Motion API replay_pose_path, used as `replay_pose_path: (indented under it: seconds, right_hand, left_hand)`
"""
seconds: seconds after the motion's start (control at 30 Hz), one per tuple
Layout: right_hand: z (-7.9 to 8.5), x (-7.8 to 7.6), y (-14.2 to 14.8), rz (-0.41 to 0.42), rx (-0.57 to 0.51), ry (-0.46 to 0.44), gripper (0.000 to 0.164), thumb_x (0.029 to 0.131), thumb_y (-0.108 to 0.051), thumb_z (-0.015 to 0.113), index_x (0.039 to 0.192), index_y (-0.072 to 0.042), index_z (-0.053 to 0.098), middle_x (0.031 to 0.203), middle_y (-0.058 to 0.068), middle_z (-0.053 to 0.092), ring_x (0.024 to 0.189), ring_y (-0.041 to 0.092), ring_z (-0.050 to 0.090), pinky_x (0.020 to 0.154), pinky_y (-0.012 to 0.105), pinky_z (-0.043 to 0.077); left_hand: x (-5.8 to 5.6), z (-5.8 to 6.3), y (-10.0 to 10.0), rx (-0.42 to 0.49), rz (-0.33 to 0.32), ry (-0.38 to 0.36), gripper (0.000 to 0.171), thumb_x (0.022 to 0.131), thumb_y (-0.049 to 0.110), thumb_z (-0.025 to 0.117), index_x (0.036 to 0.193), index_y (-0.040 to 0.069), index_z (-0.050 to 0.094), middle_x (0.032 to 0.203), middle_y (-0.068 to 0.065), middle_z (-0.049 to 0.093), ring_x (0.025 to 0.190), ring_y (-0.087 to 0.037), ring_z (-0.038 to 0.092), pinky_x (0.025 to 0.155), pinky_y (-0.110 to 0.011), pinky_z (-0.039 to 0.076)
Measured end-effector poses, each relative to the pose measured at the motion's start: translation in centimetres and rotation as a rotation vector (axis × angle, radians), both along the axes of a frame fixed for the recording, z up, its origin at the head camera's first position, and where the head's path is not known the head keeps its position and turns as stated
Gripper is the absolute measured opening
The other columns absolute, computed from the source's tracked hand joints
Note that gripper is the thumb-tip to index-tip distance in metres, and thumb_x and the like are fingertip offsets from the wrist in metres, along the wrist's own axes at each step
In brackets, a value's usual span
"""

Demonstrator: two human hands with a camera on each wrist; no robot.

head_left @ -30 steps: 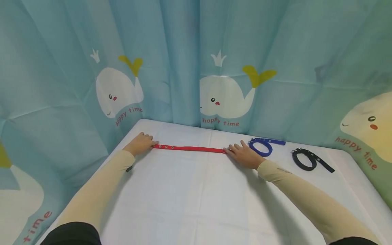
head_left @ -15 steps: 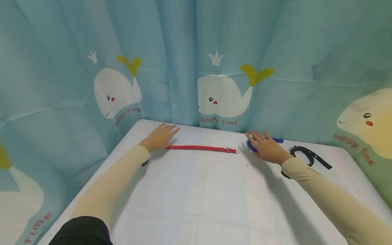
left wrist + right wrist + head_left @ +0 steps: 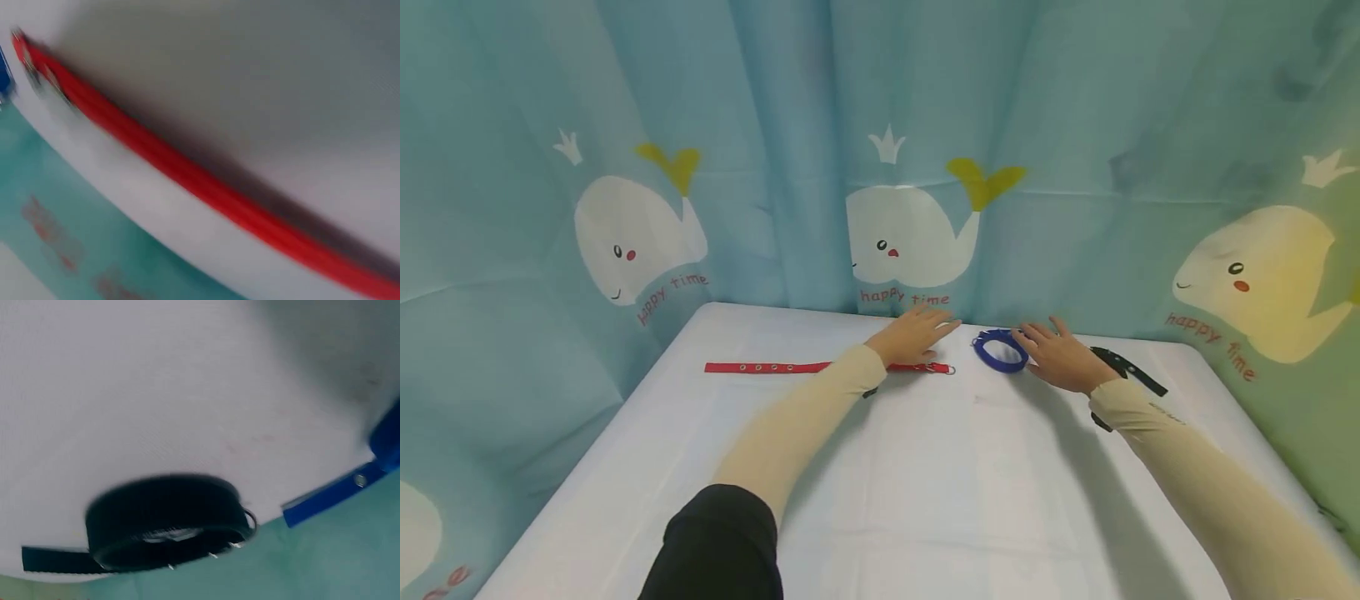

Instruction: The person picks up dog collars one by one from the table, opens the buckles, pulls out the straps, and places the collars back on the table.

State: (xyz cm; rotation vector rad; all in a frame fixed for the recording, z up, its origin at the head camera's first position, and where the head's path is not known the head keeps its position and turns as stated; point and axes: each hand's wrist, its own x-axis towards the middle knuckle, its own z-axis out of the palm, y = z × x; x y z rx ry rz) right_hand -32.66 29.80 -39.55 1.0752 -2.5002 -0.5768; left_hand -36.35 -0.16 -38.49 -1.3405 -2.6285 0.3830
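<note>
Blue collar (image 3: 1000,365) lies coiled by the right hand (image 3: 1063,358), red collar (image 3: 805,367) straight beneath the left hand (image 3: 913,335); both hands spread, gripping nothing; uncoiling would go best with one end pinned

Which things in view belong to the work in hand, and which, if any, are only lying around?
Probably in the work:
red strap, laid out straight, left hand over it
blue collar, looped, right hand close by
black collar, looped, similar kind

Seemingly only surroundings:
white table
whale-print curtain
</note>
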Motion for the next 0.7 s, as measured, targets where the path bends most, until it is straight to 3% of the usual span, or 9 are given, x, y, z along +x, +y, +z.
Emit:
replay_pose_path:
  seconds: [0.1, 0.27, 0.33, 0.43, 0.5, 0.57, 0.7]
  right_hand:
    - [-1.0, -0.4, -0.2, -0.002, 0.015, -0.024, 0.054, 0.081, -0.025, 0.072, 0.125, -0.001, 0.053, 0.124, 0.018, 0.059, 0.116, 0.033, 0.055, 0.100, 0.058, 0.038]
    - [-2.2, -0.8, -0.7, -0.025, 0.033, -0.050, 0.043, 0.082, -0.025, 0.070, 0.119, -0.004, 0.060, 0.122, 0.016, 0.061, 0.115, 0.033, 0.056, 0.100, 0.059, 0.037]
    - [-2.5, -1.0, -0.8, -0.018, 0.033, -0.053, 0.038, 0.082, -0.023, 0.070, 0.115, -0.005, 0.063, 0.120, 0.015, 0.063, 0.113, 0.033, 0.057, 0.099, 0.059, 0.038]
    - [-2.9, -1.1, -0.9, 0.003, 0.032, -0.047, 0.029, 0.082, -0.020, 0.069, 0.107, -0.006, 0.066, 0.112, 0.012, 0.066, 0.109, 0.032, 0.059, 0.098, 0.059, 0.039]
    - [-3.1, -1.2, -0.9, 0.014, 0.027, -0.038, 0.022, 0.082, -0.017, 0.068, 0.101, -0.006, 0.066, 0.105, 0.010, 0.068, 0.105, 0.031, 0.061, 0.097, 0.058, 0.040]
    - [-3.2, -1.2, -0.7, 0.013, 0.028, -0.025, 0.016, 0.082, -0.014, 0.068, 0.097, -0.007, 0.067, 0.099, 0.008, 0.069, 0.100, 0.030, 0.062, 0.096, 0.058, 0.041]
    - [-3.2, -0.9, -0.5, 0.004, 0.059, 0.009, 0.013, 0.081, -0.008, 0.068, 0.094, -0.009, 0.069, 0.094, 0.005, 0.071, 0.093, 0.028, 0.061, 0.095, 0.059, 0.042]
  left_hand:
    - [0.1, -0.7, 3.0, -0.041, -0.016, 0.005, 0.060, 0.095, 0.032, 0.052, 0.147, 0.013, 0.029, 0.151, -0.006, 0.035, 0.140, -0.021, 0.032, 0.118, -0.040, 0.019]
    - [-0.3, -2.6, 7.2, -0.101, 0.022, -0.002, 0.051, 0.096, 0.025, 0.051, 0.144, 0.016, 0.036, 0.149, -0.002, 0.038, 0.140, -0.017, 0.033, 0.118, -0.038, 0.020]
    - [-1.8, -4.9, 8.5, -0.088, 0.015, 0.016, 0.049, 0.095, 0.027, 0.054, 0.141, 0.019, 0.041, 0.146, 0.001, 0.043, 0.137, -0.015, 0.037, 0.118, -0.038, 0.021]
    - [-2.4, -6.3, 9.8, -0.118, 0.048, 0.015, 0.043, 0.095, 0.026, 0.053, 0.137, 0.023, 0.046, 0.141, 0.004, 0.048, 0.134, -0.013, 0.041, 0.118, -0.038, 0.020]
    - [-1.9, -6.2, 10.1, -0.108, 0.069, 0.001, 0.037, 0.096, 0.023, 0.051, 0.133, 0.023, 0.051, 0.137, 0.005, 0.052, 0.131, -0.013, 0.045, 0.117, -0.038, 0.022]
    - [-0.3, -4.5, 10.1, -0.121, 0.109, -0.032, 0.034, 0.098, 0.020, 0.047, 0.131, 0.023, 0.053, 0.136, 0.004, 0.054, 0.131, -0.013, 0.046, 0.117, -0.037, 0.023]
    - [1.0, -3.0, 10.0, -0.105, 0.075, 0.004, 0.032, 0.101, 0.018, 0.040, 0.129, 0.023, 0.056, 0.131, 0.004, 0.058, 0.127, -0.015, 0.050, 0.115, -0.037, 0.028]
